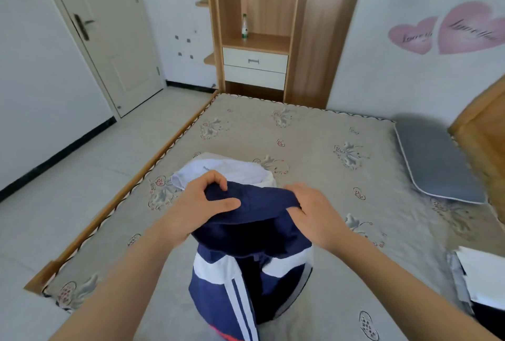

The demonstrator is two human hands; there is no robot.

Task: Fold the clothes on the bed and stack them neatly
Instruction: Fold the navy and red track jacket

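Observation:
A navy blue jacket (246,267) with white bands and stripes hangs above the bed (314,133), lifted by its top edge. My left hand (199,204) grips that edge on the left, thumb over the cloth. My right hand (314,212) grips it on the right, fingers curled into the fabric. Behind the jacket, a folded white garment (232,168) lies flat on the mattress, partly hidden by my left hand.
A grey pillow (434,160) lies at the right by the wooden headboard (481,127). White and dark items (481,280) sit at the bed's right edge. A wooden shelf unit (257,26) with bottles stands beyond the bed. Tiled floor and a door (109,26) are at the left.

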